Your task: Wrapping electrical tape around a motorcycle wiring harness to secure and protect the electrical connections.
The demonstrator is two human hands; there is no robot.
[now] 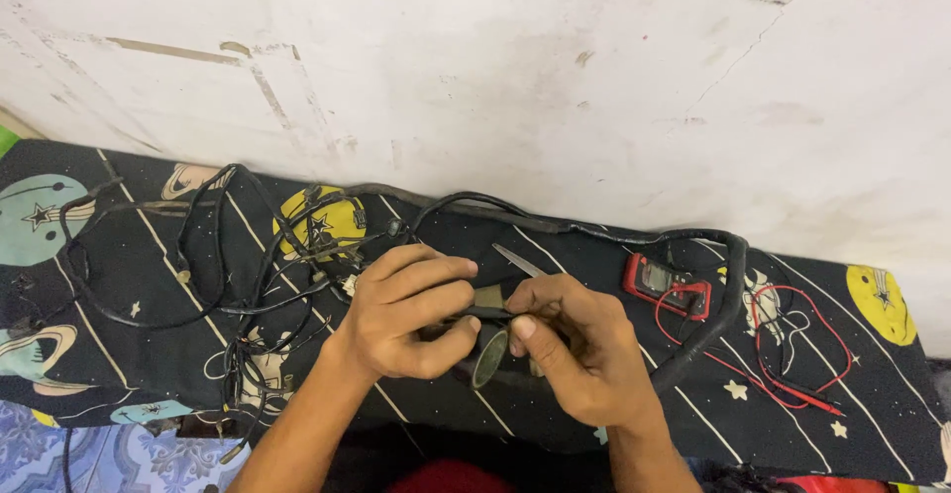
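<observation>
- Left hand [401, 310] and right hand [575, 349] are both pinching a black cable [485, 312] between them.
- Cable is lying over a space-patterned cloth [119, 285], beside a tape roll [488, 357].
- Red multimeter [667, 283] is sitting near the right hand.

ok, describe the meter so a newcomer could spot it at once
Start at the dark space-print cloth below the white wall. Go past the right hand to where the thick black cable bends downward. The meter lies just inside that bend: a small red box with a pale screen, red leads looping from it.
</observation>
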